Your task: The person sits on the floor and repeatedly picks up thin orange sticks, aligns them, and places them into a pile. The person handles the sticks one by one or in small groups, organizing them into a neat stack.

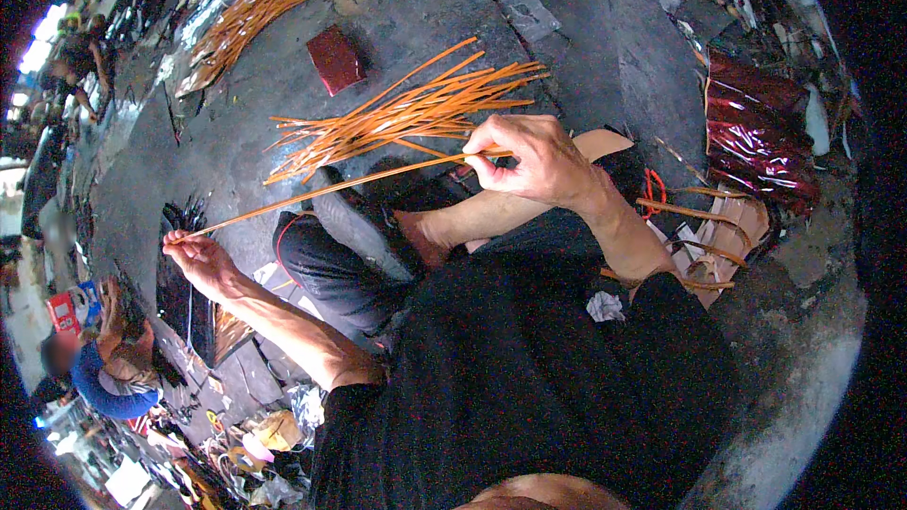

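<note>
A long, thin orange-brown strip (340, 187) stretches between my two hands, slanting up from left to right above my crossed legs. At its left end, the fingertips of my left hand (210, 269) are pinched on it. My right hand (537, 159) pinches the other end between thumb and fingers. Just beyond the strip, a loose pile of similar strips (406, 109) lies on the dark floor, close to my right hand. Whether the held piece is a single strip or a doubled one is too fine to make out.
A dark red block (335, 59) lies beyond the pile. Farther left is a large bundle of orange-brown strips (260, 8). Shiny maroon sheeting (756, 137) and curved brown strips on cardboard (723, 231) are on the right. Another person (118, 368) sits at the left, near scattered scraps.
</note>
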